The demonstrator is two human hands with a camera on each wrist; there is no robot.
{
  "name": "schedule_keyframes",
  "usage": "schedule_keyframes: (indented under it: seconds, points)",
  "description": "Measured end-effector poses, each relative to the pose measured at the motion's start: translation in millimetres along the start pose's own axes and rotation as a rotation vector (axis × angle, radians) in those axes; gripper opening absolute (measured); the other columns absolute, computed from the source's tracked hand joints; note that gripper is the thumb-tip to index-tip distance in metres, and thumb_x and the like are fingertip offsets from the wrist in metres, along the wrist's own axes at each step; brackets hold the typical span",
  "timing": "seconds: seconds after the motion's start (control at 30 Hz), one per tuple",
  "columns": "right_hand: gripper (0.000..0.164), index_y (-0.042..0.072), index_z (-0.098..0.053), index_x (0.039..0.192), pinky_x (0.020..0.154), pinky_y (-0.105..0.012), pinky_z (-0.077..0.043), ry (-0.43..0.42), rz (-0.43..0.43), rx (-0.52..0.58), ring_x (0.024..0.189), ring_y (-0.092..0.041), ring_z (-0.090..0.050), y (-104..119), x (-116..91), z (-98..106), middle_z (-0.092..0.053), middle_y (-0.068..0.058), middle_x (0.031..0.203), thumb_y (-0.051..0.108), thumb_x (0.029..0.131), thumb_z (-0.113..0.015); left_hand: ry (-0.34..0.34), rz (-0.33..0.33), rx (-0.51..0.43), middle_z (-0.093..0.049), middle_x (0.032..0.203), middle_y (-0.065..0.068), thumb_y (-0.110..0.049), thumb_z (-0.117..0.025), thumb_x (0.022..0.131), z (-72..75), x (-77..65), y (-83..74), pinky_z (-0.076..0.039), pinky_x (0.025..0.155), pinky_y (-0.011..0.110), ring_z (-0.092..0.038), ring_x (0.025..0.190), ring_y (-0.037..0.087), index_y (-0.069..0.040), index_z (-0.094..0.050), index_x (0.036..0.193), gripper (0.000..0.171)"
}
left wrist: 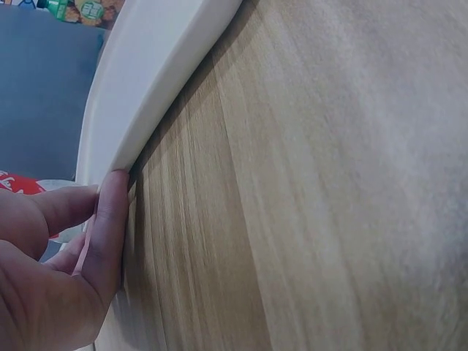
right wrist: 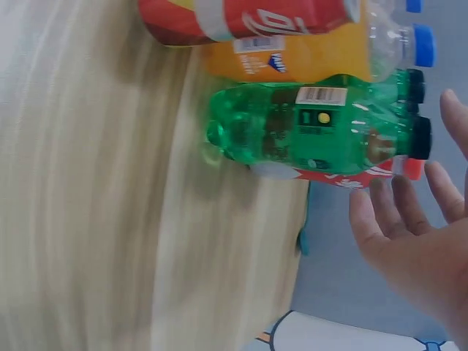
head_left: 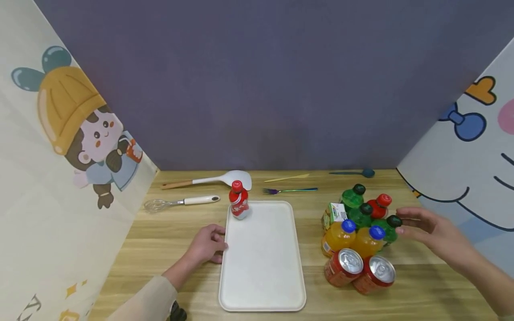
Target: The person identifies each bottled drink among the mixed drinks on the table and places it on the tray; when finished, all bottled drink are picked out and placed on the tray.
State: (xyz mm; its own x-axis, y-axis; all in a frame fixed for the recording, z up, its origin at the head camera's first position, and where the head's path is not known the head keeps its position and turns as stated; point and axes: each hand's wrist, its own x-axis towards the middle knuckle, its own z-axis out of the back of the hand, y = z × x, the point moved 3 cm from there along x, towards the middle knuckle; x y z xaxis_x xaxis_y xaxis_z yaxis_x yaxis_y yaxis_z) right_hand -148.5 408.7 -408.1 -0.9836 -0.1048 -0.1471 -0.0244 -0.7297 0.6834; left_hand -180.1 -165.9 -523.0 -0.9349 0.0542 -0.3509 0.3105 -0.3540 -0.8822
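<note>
A wood-grain tabletop [head_left: 140, 254] with lengthwise streaks runs back to a plain grey-blue wall [head_left: 277, 89]. The left wall [head_left: 24, 178] is pale and carries a cartoon child in a yellow hat [head_left: 68, 102]; the right wall [head_left: 441, 178] is white, with a blue bow and an orange heart printed on it. Along the far edge lie a white spatula [head_left: 240, 179], its wooden handle to the left, a whisk [head_left: 160, 205] with its white handle to the right, a gold-coloured knife [head_left: 287, 178], an iridescent fork [head_left: 295, 190] and a dark teal spoon [head_left: 367, 173].

The white tray [head_left: 263, 263] lies flat at the centre, its long axis running near to far. A red-labelled bottle [head_left: 239, 204] stands upright at its far left corner, red cap up. The left hand [head_left: 209, 245], fingers loosely bent, touches the tray's left edge.

To the tray's right, two cans [head_left: 341, 272] stand nearest, with orange-drink bottles [head_left: 338, 237], a carton [head_left: 334, 215] and more bottles behind them. The right-hand green bottle [right wrist: 314, 135] of this group stands upright, long axis vertical, dark cap on top. The right hand [head_left: 435, 234] is spread wide just beside that cap, palm empty.
</note>
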Motion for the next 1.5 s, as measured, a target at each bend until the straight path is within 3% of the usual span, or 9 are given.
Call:
schedule_keyframes:
  seconds: [0.13, 0.27, 0.37, 0.47, 0.7, 0.93, 1.1, 1.33, 1.5]
  points:
    - [0.062, 0.010, -0.044, 0.152, 0.080, -0.022, -0.058, 0.010, -0.015, -0.004, 0.106, 0.019, -0.049, -6.4, -2.1, -5.7, -0.053, 0.023, 0.131, 0.037, 0.100, -0.066, 0.002, -0.001, 0.011, -0.063, 0.094, 0.013, 0.009, -0.075, 0.083, -0.8, 2.1, -2.9, -0.066, 0.053, 0.040, -0.065, 0.068, 0.022, 0.002, -0.060, 0.124, 0.045]
    - [0.065, 0.007, -0.042, 0.153, 0.086, -0.050, -0.064, 0.022, -0.031, 0.014, 0.126, -0.023, -0.058, -8.3, -1.5, -12.1, -0.052, -0.010, 0.146, 0.038, 0.101, -0.065, 0.005, 0.006, 0.021, -0.063, 0.095, 0.014, 0.009, -0.075, 0.083, -1.4, 3.1, -3.8, -0.067, 0.054, 0.040, -0.065, 0.069, 0.022, 0.002, -0.060, 0.125, 0.044]
    - [0.068, 0.004, -0.039, 0.154, 0.087, -0.064, -0.061, 0.033, -0.040, 0.033, 0.132, -0.056, -0.044, -8.3, 0.4, -15.6, -0.042, -0.029, 0.153, 0.039, 0.101, -0.064, 0.004, 0.014, 0.020, -0.062, 0.095, 0.014, 0.008, -0.075, 0.083, -1.2, 3.4, -3.6, -0.067, 0.054, 0.039, -0.065, 0.069, 0.022, 0.002, -0.060, 0.125, 0.045]
    - [0.070, 0.000, -0.036, 0.154, 0.087, -0.064, -0.060, 0.039, -0.036, 0.039, 0.132, -0.059, -0.041, -9.4, 2.2, -18.2, -0.038, -0.033, 0.154, 0.037, 0.102, -0.064, 0.000, 0.013, 0.017, -0.063, 0.095, 0.014, 0.008, -0.075, 0.083, -0.7, 3.4, -2.9, -0.067, 0.054, 0.040, -0.065, 0.068, 0.022, 0.002, -0.059, 0.126, 0.046]
    - [0.069, -0.003, -0.038, 0.153, 0.086, -0.049, -0.064, 0.026, -0.017, 0.023, 0.130, -0.053, -0.048, -13.8, 5.0, -26.6, -0.044, -0.031, 0.151, 0.034, 0.101, -0.065, 0.000, 0.010, 0.008, -0.063, 0.094, 0.014, 0.009, -0.074, 0.083, 0.2, 2.6, 0.0, -0.067, 0.054, 0.040, -0.065, 0.067, 0.022, 0.003, -0.058, 0.127, 0.047]
    - [0.068, 0.000, -0.041, 0.150, 0.087, -0.063, -0.062, -0.013, -0.010, 0.076, 0.131, -0.059, -0.046, -17.4, 5.7, -34.0, -0.050, -0.022, 0.147, 0.035, 0.099, -0.069, -0.004, 0.013, 0.002, -0.063, 0.094, 0.014, 0.009, -0.075, 0.083, 0.5, 0.1, -0.5, -0.066, 0.054, 0.040, -0.065, 0.067, 0.022, 0.003, -0.059, 0.126, 0.046]
    - [0.064, 0.003, -0.044, 0.146, 0.085, -0.060, -0.064, -0.043, -0.006, 0.080, 0.129, -0.061, -0.046, -20.4, 7.8, -38.1, -0.054, -0.012, 0.141, 0.035, 0.098, -0.071, 0.001, 0.009, -0.006, -0.063, 0.094, 0.014, 0.010, -0.075, 0.083, -0.4, -0.4, -1.1, -0.066, 0.053, 0.040, -0.065, 0.066, 0.022, 0.003, -0.059, 0.125, 0.045]
    - [0.058, 0.000, -0.047, 0.140, 0.085, -0.045, -0.067, -0.077, 0.017, 0.113, 0.127, -0.061, -0.048, -21.1, 10.4, -42.1, -0.048, 0.024, 0.124, 0.028, 0.096, -0.073, -0.002, 0.014, -0.011, -0.063, 0.094, 0.014, 0.010, -0.074, 0.083, -0.9, 0.4, -0.1, -0.066, 0.053, 0.040, -0.064, 0.067, 0.022, 0.003, -0.059, 0.124, 0.044]
    - [0.056, 0.003, -0.048, 0.140, 0.079, -0.029, -0.067, -0.103, 0.019, 0.165, 0.113, -0.015, -0.066, -22.7, 9.4, -44.4, -0.049, 0.027, 0.122, 0.025, 0.096, -0.074, -0.003, 0.014, -0.010, -0.062, 0.094, 0.014, 0.010, -0.074, 0.083, -0.8, 0.7, -0.3, -0.066, 0.053, 0.040, -0.064, 0.067, 0.022, 0.003, -0.059, 0.125, 0.045]
